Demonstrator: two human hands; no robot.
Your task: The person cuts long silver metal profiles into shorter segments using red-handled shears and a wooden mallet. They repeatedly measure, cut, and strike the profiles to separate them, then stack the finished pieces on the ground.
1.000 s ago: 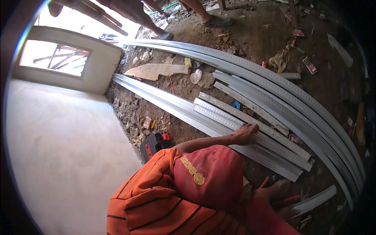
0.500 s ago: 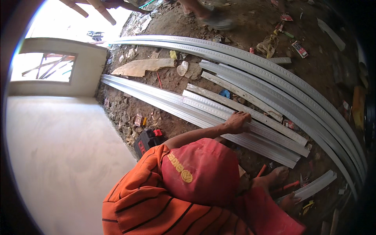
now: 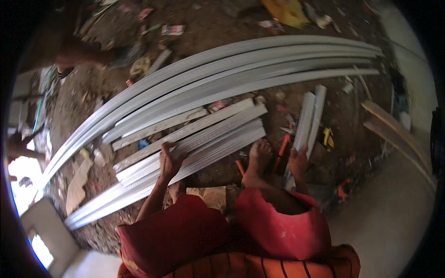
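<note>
My left hand (image 3: 170, 160) is closed on the edge of a silver metal channel (image 3: 199, 145) in a bundle of ribbed channels lying on the dirt, a pale narrow strip (image 3: 211, 123) beside it. My right hand (image 3: 298, 162) grips a pair of short metal channels (image 3: 307, 123) that angle away from me. Between my hands is my bare foot (image 3: 258, 155), with orange bar-like pieces (image 3: 283, 147) near it and a small yellow object (image 3: 327, 138) to the right. Flattened brown material (image 3: 206, 197) lies between my legs.
Long bowed channels (image 3: 241, 58) cross the dirt ahead. A co-worker's leg (image 3: 83, 59) shows upper left. Long boards (image 3: 394, 129) lean at right beside a pale floor (image 3: 380, 213). A wall with an opening (image 3: 51, 231) is lower left; litter and rubble lie scattered about.
My view has swung right and down, bringing both hands and legs toward the middle. My left hand stays on the channels, my right on the short pieces. The co-worker's legs have moved.
</note>
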